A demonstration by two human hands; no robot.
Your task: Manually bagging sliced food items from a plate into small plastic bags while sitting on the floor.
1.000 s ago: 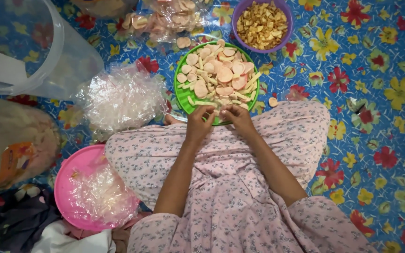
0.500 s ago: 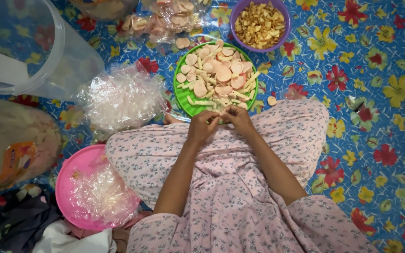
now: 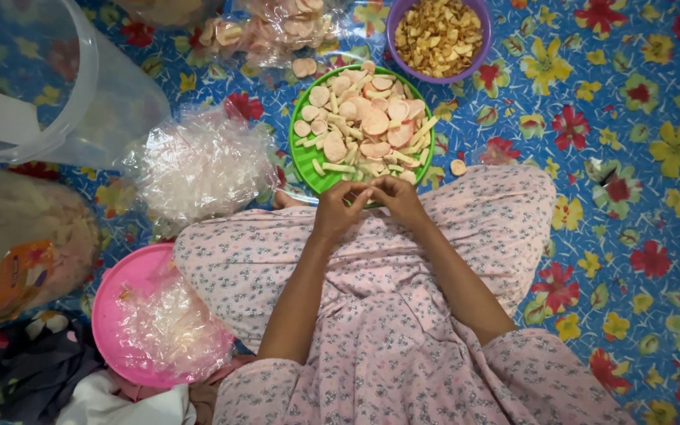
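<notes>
A round green plate [image 3: 302, 157] lies on the floral mat in front of my knees, heaped with pale pink cracker discs [image 3: 375, 122] and thin strips. My left hand [image 3: 338, 208] and my right hand [image 3: 397, 201] meet at the plate's near rim, fingertips pinched together over a small piece that I cannot make out clearly. Both forearms stretch forward over my lap in a pink flowered dress.
A purple bowl [image 3: 437, 35] of yellowish chips stands beyond the plate. Clear plastic bags [image 3: 202, 161] lie to the left, another bag of crackers [image 3: 273, 27] at the top. A clear bucket [image 3: 49, 79] sits far left, a pink plate [image 3: 116, 315] with plastic by my left thigh. One loose cracker [image 3: 458, 167] lies on the mat.
My hands have stayed together at the plate's near rim, with only small shifts of the fingers. Nothing else has moved.
</notes>
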